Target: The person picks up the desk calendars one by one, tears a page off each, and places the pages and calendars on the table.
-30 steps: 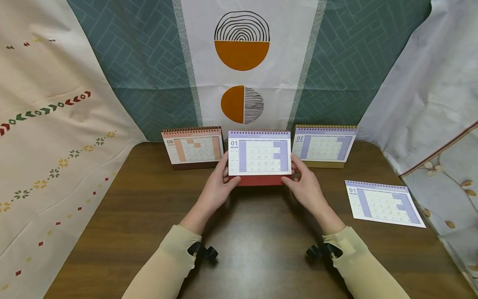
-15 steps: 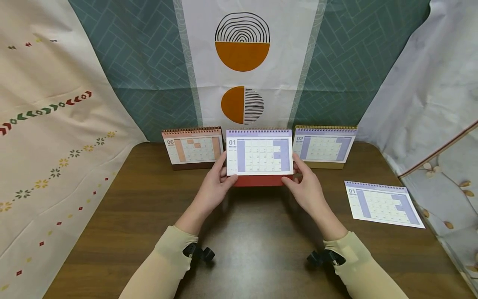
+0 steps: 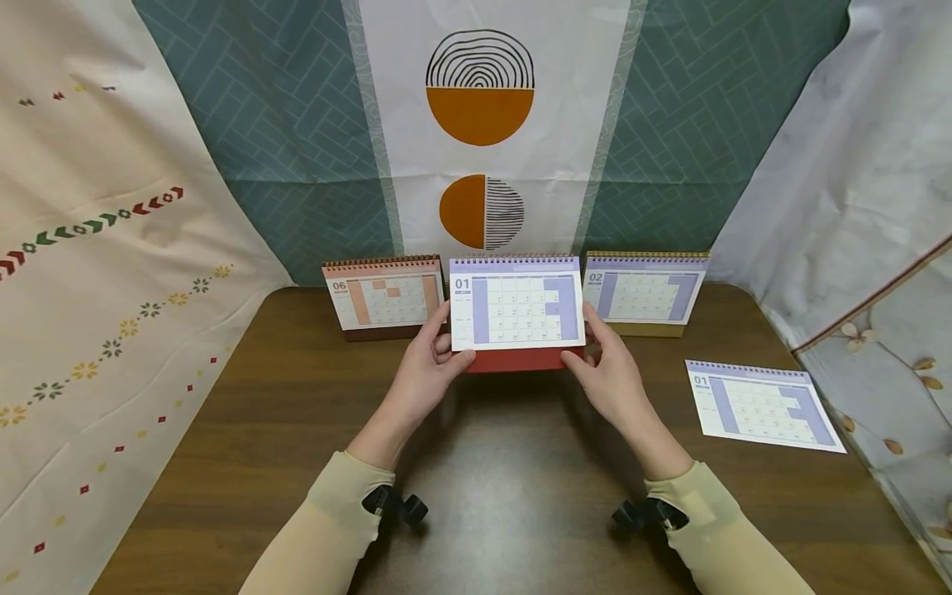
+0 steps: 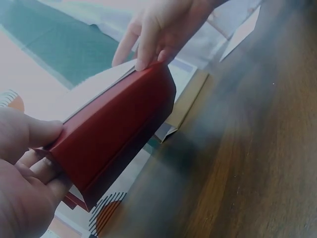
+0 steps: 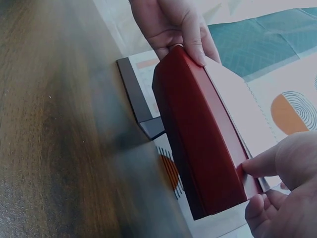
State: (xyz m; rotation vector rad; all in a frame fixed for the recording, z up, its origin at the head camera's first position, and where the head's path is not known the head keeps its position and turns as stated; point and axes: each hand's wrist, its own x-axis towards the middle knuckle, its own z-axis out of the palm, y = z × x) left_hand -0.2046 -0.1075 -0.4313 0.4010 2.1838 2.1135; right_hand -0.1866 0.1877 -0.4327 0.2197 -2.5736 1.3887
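A dark brown wood-grain table with rounded far corners has a soft whitish reflection of light on its top, toward its near edge. Behind the table hangs a teal cloth patterned with pale brick-like lines, on either side of a white fabric panel edged by grey-green patterned strips. Above the table's middle, that panel bears two circles, each half orange and half black-lined. Left of the table drapes a cream cloth with rows of coloured motifs; right of it, a wrinkled white cloth with brown leafy sprigs, crossed by a slanting reddish-brown band.
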